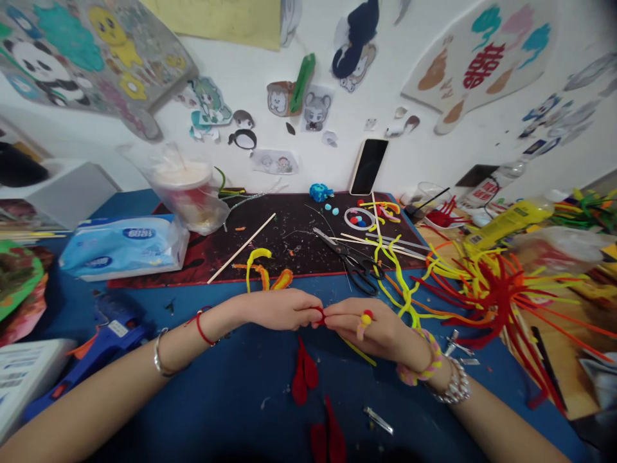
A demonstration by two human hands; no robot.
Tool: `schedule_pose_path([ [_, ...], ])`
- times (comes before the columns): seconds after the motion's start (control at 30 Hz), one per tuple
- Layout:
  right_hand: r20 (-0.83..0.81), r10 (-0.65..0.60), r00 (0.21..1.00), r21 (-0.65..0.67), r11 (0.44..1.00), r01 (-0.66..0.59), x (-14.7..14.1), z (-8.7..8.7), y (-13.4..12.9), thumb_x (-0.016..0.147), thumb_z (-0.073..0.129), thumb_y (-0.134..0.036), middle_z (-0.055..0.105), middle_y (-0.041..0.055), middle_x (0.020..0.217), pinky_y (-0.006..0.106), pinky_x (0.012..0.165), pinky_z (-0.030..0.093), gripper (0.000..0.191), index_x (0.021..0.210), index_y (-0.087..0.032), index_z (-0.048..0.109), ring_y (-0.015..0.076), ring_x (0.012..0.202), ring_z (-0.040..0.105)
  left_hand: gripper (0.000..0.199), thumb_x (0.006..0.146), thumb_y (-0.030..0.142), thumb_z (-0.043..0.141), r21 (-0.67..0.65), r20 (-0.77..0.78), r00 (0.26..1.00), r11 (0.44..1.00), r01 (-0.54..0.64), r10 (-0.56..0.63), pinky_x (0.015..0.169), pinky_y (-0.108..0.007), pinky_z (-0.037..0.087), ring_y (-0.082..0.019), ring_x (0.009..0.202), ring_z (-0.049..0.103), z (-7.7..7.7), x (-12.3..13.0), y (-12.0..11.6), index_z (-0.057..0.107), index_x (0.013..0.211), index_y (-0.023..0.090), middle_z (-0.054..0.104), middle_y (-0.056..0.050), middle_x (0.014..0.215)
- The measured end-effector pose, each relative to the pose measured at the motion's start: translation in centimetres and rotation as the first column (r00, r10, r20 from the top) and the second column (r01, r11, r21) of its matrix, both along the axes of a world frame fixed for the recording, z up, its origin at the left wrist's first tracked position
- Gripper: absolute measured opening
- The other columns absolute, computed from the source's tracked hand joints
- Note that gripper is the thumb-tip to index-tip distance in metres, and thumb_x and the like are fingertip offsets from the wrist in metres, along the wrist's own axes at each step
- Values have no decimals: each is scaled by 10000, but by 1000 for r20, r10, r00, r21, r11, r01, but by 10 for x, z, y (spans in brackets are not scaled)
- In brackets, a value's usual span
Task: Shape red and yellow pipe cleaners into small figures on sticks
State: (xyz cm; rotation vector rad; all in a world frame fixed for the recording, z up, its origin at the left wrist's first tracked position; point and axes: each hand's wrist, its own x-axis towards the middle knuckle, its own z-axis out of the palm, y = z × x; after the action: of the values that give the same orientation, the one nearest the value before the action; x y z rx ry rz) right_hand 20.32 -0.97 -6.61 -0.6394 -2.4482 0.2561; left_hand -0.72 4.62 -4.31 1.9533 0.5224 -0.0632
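My left hand [279, 309] and my right hand [369, 328] meet over the blue table mat, fingertips pinching a short red pipe cleaner [319, 315]. Most of that piece is hidden inside my fingers. Below my hands lie several red felt petals [303, 374], with a metal hair clip [378, 420] near them. Just beyond my knuckles are bent yellow and orange pipe cleaners [258, 273]. A pair of black-handled scissors [354, 267] rests on the dark cutting mat [289, 238] past my right hand.
A large tangle of red, yellow and orange pipe cleaners [486, 299] spreads to the right. A blue hot glue gun [108, 337] lies at left, beside a tissue pack [123, 247]. A plastic-wrapped cup [186, 193] and a phone [369, 167] stand at the back.
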Motion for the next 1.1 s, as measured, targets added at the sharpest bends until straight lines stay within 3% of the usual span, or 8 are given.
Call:
schedule_pose_path([
  [0.1, -122, -48, 991, -260, 965, 14, -3, 3, 0, 833, 541, -163, 671, 27, 879, 234, 724, 525, 125, 933, -196, 608, 108, 817, 625, 211, 879, 296, 352, -94, -12, 998, 994, 55, -56, 515, -190, 363, -69, 544, 441, -1, -1, 0, 511, 816, 171, 483, 13, 721],
  [0.27, -212, -115, 970, -545, 838, -19, -3, 2, 3, 811, 580, -206, 662, 21, 788, 263, 712, 505, 52, 809, -171, 618, 120, 745, 618, 215, 883, 339, 365, -288, -27, 995, 954, 82, -94, 501, -200, 351, -73, 527, 392, -2, 2, -3, 479, 801, 175, 413, 28, 667],
  [0.4, -221, -89, 971, -703, 705, -95, -2, -3, 4, 835, 549, -245, 621, 17, 748, 242, 645, 482, 115, 811, -145, 600, 103, 676, 576, 272, 884, 404, 376, -515, 15, 994, 851, 100, -108, 456, -198, 283, -62, 476, 276, -7, 4, -6, 431, 747, 175, 291, 54, 604],
  [0.47, -236, -83, 968, -722, 681, -117, -4, -5, 3, 843, 536, -261, 588, 5, 717, 240, 627, 464, 133, 808, -144, 590, 97, 650, 548, 297, 865, 444, 411, -592, 53, 992, 797, 120, -111, 439, -204, 238, -63, 470, 243, -9, 5, -8, 432, 740, 175, 266, 57, 595],
  [0.63, -343, -88, 935, -592, 793, -143, -8, -6, -3, 865, 493, -227, 533, 9, 773, 276, 689, 443, 75, 841, -171, 537, 113, 720, 520, 307, 850, 451, 452, -706, 142, 985, 686, 173, -102, 448, -235, 168, -62, 469, 191, -10, 4, -10, 419, 724, 173, 215, 61, 589],
  [0.77, -271, -84, 959, -464, 884, -54, -8, -6, -4, 879, 419, -160, 516, 32, 812, 302, 702, 434, 56, 873, -186, 468, 135, 756, 497, 307, 840, 449, 476, -729, 191, 981, 676, 113, 42, 476, -244, 169, -76, 507, 192, -12, 6, -12, 423, 729, 168, 215, 57, 597],
  [0.97, -288, -87, 954, -293, 956, -1, -6, -9, -1, 844, 445, -91, 528, 39, 814, 292, 686, 455, 123, 884, -204, 471, 146, 775, 520, 254, 853, 367, 488, -779, 259, 955, 617, 116, 147, 488, -235, 173, -62, 498, 212, -15, 8, -14, 440, 738, 146, 267, 57, 595],
  [1.1, -280, -163, 946, -154, 980, 123, -3, -13, 1, 797, 521, -76, 557, 33, 801, 281, 654, 466, 189, 923, -216, 519, 147, 751, 544, 230, 863, 332, 475, -824, 278, 922, 560, 85, 269, 475, -228, 149, -54, 472, 200, -15, 12, -18, 433, 735, 145, 249, 68, 565],
])
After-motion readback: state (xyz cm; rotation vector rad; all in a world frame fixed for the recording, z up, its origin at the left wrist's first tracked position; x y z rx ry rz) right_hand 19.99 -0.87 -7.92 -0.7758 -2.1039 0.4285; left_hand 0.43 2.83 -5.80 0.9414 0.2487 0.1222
